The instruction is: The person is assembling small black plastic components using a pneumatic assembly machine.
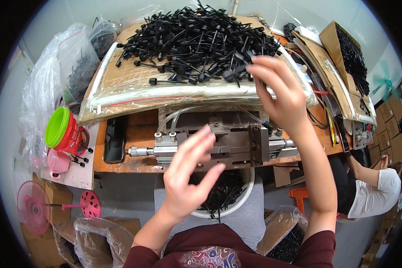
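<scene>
Seen at left: the left hand (187, 174), blurred, in front of the metal fixture (236, 138), with spread, released fingers and nothing visible in grasp. Probably wise to keep clear of the gaps between the metal blocks, for fear of a pinch. Farther right: the right hand (283, 96), reaching to the right front part of the heap of black plastic parts (196, 40), with bent fingers close to the nearest pieces; cannot tell a grasp from a mere touch there. Seems best to pinch just one by the thin stem, lift it straight out of the tangle, and avoid dragging neighbours over the padded front rim.

Heaped on a cardboard tray (134, 73) toward the back edge of the worktop (140, 129); more in the white basin (250, 187), below the middle of the front edge.

Out past the left edge: clear plastic bags (40, 94) and, lower, a pink fan (33, 206). By the front left corner: a red tub (69, 131) with a green inside, and a pink cup (58, 161). Just inside that corner: a dark shallow tray (115, 140). Toward the right edge: an open carton (332, 53) of black pieces. Beyond: a seated person (373, 192) in white, near stacked boxes (384, 129).
</scene>
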`<action>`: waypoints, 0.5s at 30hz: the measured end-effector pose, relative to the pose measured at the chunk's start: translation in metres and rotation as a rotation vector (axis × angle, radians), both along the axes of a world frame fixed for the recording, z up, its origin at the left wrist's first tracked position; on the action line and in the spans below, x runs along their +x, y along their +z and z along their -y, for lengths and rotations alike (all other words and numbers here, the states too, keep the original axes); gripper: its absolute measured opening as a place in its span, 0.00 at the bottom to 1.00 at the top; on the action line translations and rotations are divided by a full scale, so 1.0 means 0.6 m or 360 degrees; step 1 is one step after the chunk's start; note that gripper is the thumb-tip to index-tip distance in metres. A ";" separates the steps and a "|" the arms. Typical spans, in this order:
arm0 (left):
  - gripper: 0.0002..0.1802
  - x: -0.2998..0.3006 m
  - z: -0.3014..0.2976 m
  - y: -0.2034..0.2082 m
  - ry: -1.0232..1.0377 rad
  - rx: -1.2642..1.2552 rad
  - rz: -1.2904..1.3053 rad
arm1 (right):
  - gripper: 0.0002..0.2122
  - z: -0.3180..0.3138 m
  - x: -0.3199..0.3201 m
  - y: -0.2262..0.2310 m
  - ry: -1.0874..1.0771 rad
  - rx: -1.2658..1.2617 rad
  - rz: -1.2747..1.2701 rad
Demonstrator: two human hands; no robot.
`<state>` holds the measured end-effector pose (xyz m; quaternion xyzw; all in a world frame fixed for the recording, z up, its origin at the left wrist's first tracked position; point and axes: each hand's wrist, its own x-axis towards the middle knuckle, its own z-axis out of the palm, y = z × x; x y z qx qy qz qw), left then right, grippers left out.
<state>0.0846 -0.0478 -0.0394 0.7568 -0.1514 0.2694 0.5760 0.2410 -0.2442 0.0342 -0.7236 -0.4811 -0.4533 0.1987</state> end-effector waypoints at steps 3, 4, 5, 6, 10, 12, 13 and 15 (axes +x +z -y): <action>0.34 0.021 -0.004 0.011 -0.0063 -0.0080 0.0046 | 0.15 0.006 -0.061 -0.031 0.0061 -0.0080 0.0078; 0.35 0.020 -0.002 0.015 -0.0133 -0.0082 0.0016 | 0.15 0.011 -0.081 -0.043 0.0086 -0.0102 0.0067; 0.34 0.019 -0.002 0.011 -0.0147 -0.0015 0.0063 | 0.16 0.009 -0.093 -0.059 0.0141 -0.0071 0.0072; 0.33 0.018 -0.002 0.006 -0.0161 0.0052 0.0108 | 0.16 0.006 -0.114 -0.069 0.0123 -0.0066 -0.0015; 0.21 0.006 0.004 -0.005 -0.0094 0.0176 0.0085 | 0.16 0.008 -0.154 -0.103 0.0068 -0.0037 -0.0126; 0.20 0.005 0.002 -0.004 -0.0108 0.0252 0.0153 | 0.16 0.010 -0.166 -0.115 0.0053 -0.0004 -0.0220; 0.20 0.005 0.000 -0.003 -0.0110 0.0291 0.0190 | 0.16 0.011 -0.170 -0.117 0.0051 0.0024 -0.0274; 0.20 0.001 0.003 -0.003 -0.0105 0.0297 0.0212 | 0.16 0.012 -0.179 -0.120 0.0046 0.0081 -0.0382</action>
